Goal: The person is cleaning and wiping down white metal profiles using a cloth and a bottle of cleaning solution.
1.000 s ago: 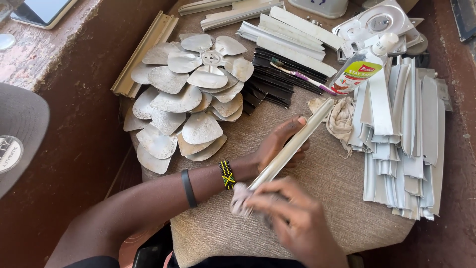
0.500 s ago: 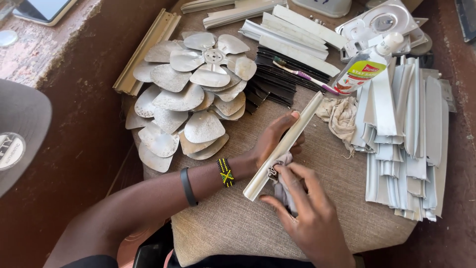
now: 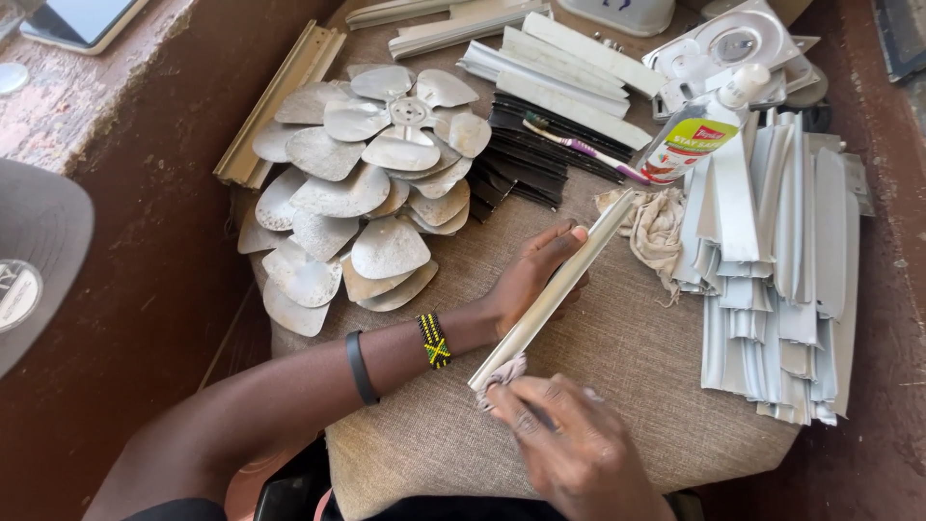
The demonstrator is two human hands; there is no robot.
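Note:
My left hand [image 3: 530,275] grips a long pale metal strip [image 3: 555,289] that runs diagonally from near my body up toward a crumpled rag [image 3: 658,227]. My right hand [image 3: 569,444] presses a small piece of cloth [image 3: 503,374] against the strip's near end. Both hands work above a cushion covered in beige fabric [image 3: 627,376]. Two bands sit on my left wrist.
Stacked metal fan blades [image 3: 367,193] lie on the left. On the right lies a pile of pale metal strips [image 3: 781,280]. Behind are black strips [image 3: 526,159], a toothbrush [image 3: 588,152], a plastic bottle [image 3: 699,130] and round metal housings [image 3: 733,43]. A phone [image 3: 82,19] rests on the ledge.
My right hand with the cloth slid along the strip, up toward the middle and back down to its near end. My left hand kept its hold on the strip.

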